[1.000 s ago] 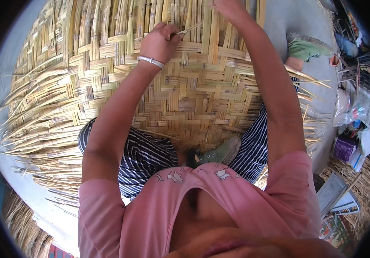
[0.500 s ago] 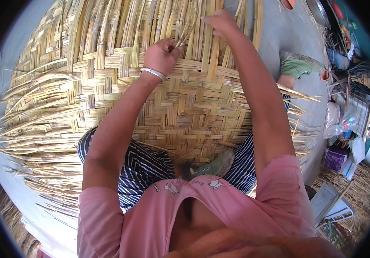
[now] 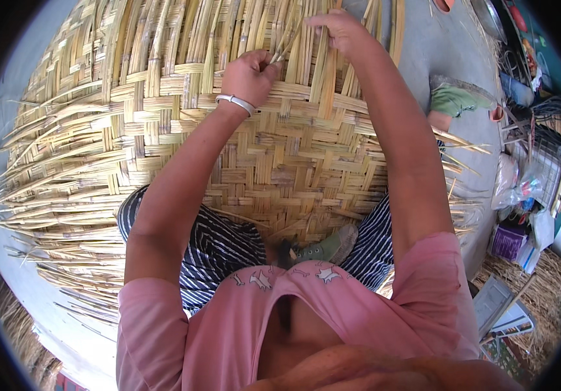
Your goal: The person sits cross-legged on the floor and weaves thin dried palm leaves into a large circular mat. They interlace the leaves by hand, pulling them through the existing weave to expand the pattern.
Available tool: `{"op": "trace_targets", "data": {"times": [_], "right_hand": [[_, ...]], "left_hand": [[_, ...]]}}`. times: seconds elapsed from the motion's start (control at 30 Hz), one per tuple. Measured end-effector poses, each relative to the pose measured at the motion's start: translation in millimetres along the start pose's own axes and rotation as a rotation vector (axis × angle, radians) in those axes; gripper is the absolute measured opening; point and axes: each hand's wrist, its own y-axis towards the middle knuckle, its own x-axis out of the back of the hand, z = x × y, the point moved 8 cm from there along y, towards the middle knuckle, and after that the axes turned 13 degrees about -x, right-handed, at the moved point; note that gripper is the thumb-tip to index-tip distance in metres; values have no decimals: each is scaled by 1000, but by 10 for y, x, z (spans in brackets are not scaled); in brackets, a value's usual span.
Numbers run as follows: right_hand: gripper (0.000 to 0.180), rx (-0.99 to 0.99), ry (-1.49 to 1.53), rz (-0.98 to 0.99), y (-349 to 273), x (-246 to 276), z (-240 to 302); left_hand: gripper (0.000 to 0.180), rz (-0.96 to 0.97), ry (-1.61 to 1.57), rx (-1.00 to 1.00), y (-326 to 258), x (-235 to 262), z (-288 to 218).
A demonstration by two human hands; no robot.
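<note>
Grey concrete floor (image 3: pixel 449 58) lies under a large woven bamboo mat (image 3: pixel 163 130), seen from above. The left hand (image 3: pixel 249 77) is clenched into a fist around thin bamboo strips (image 3: pixel 287 42) at the mat's unfinished far edge; a pale bangle (image 3: pixel 236 101) circles its wrist. The right hand (image 3: pixel 339 29) pinches upright strips just beside it. Loose strip ends fan out along the mat's left and right edges. Striped trousers (image 3: pixel 218 244) and a green shoe (image 3: pixel 332 244) rest on the finished weave. A hard pull could likely snap a thin strip or loosen the nearby weave. The right fingertips are partly hidden, and clutter at the right rim is too distorted to identify.
</note>
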Motion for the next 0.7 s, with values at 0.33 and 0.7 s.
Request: {"op": "trace_targets", "data": {"times": [0.33,0.7], "right_hand": [[29,-11,185,65,-752,-342,324],[35,179,242,71,-974,-378,341]], "left_hand": [[24,22,-13,38,-8,29,36],[26,40,67,-77,-12,-54,41]]}}
